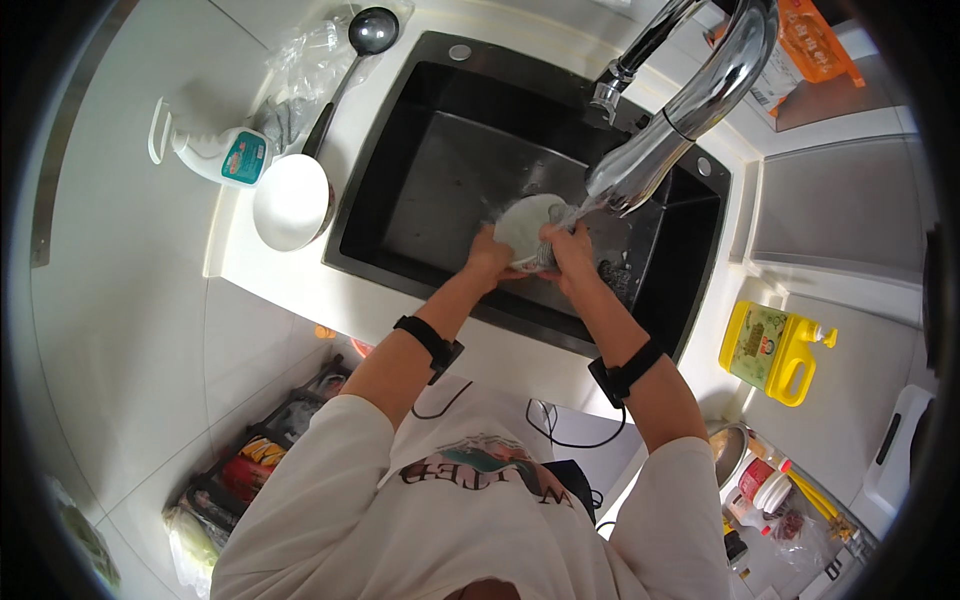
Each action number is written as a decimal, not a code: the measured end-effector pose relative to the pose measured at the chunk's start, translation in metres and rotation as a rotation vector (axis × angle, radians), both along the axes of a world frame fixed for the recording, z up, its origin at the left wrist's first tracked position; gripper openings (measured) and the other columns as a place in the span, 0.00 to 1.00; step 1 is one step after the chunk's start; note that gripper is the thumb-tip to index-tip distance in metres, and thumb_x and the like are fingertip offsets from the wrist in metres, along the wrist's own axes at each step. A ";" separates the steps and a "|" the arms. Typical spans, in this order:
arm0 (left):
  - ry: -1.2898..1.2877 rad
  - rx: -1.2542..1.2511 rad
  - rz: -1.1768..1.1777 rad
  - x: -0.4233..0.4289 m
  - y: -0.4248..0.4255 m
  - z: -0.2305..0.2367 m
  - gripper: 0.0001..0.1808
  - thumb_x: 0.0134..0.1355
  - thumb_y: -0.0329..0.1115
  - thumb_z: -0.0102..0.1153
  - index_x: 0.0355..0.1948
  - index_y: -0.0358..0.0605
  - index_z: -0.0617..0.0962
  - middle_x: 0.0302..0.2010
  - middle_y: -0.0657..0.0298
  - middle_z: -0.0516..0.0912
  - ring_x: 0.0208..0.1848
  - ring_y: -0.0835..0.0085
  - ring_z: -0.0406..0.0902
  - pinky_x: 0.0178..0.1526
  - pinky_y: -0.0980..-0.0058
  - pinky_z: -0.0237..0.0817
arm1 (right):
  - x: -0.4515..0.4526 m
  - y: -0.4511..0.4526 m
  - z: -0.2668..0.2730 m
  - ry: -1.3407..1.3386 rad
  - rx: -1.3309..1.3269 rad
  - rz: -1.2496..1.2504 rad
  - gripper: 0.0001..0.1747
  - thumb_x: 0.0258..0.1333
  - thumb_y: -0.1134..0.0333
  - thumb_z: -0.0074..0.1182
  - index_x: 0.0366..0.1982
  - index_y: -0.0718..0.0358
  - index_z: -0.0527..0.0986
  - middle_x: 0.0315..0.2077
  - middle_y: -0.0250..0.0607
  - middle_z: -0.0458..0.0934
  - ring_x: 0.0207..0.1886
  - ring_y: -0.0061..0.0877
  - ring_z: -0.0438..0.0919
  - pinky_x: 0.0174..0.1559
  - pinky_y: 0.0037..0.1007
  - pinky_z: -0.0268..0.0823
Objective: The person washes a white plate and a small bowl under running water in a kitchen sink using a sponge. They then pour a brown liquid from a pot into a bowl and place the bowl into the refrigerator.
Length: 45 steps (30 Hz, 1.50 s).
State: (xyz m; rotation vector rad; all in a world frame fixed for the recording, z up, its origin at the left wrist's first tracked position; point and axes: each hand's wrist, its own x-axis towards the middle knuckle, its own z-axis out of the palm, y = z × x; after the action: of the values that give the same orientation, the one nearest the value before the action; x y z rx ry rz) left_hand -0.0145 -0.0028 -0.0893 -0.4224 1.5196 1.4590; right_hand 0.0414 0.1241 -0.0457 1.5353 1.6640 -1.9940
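Note:
A white bowl (525,225) is held inside the black sink (450,180), under water running from the chrome faucet (637,169). My left hand (491,255) grips the bowl's left rim. On the bowl's right side, my right hand (571,251) presses a grey striped cloth (547,251) against it. The stream falls over the cloth and the right fingers. A dark wire scourer (615,277) lies on the sink floor to the right of my right hand.
Left of the sink stand another white bowl (291,202), a spray bottle (225,155) and a ladle (373,31) beside clear plastic wrapping (311,67). A yellow pump bottle (772,352) is at the right. An orange packet (814,45) lies behind the faucet.

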 end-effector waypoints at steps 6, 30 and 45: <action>-0.138 0.131 -0.122 -0.013 0.004 0.021 0.20 0.60 0.22 0.42 0.54 0.29 0.65 0.46 0.42 0.75 0.39 0.55 0.81 0.35 0.66 0.80 | -0.004 0.008 0.026 0.049 -0.046 -0.004 0.38 0.40 0.61 0.55 0.57 0.55 0.61 0.52 0.47 0.66 0.50 0.44 0.71 0.38 0.50 0.73; 0.673 0.315 -0.204 -0.001 -0.008 0.056 0.07 0.61 0.26 0.53 0.40 0.35 0.77 0.33 0.64 0.81 0.35 0.79 0.74 0.39 0.77 0.67 | 0.001 -0.012 -0.001 0.332 1.070 0.354 0.25 0.60 0.53 0.44 0.49 0.68 0.71 0.37 0.52 0.78 0.40 0.49 0.76 0.49 0.48 0.62; -0.049 0.596 0.169 -0.002 -0.017 0.070 0.15 0.66 0.37 0.51 0.50 0.40 0.73 0.46 0.62 0.79 0.51 0.72 0.75 0.56 0.67 0.65 | -0.011 0.037 0.000 0.183 0.004 0.320 0.24 0.67 0.54 0.33 0.57 0.59 0.66 0.52 0.41 0.73 0.53 0.32 0.73 0.53 0.37 0.66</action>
State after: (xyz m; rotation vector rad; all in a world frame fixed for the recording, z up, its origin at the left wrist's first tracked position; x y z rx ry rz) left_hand -0.0166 -0.0201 -0.0194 -0.2227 0.9584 1.9270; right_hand 0.0308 0.1606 -0.0459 1.0312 1.8425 -2.0034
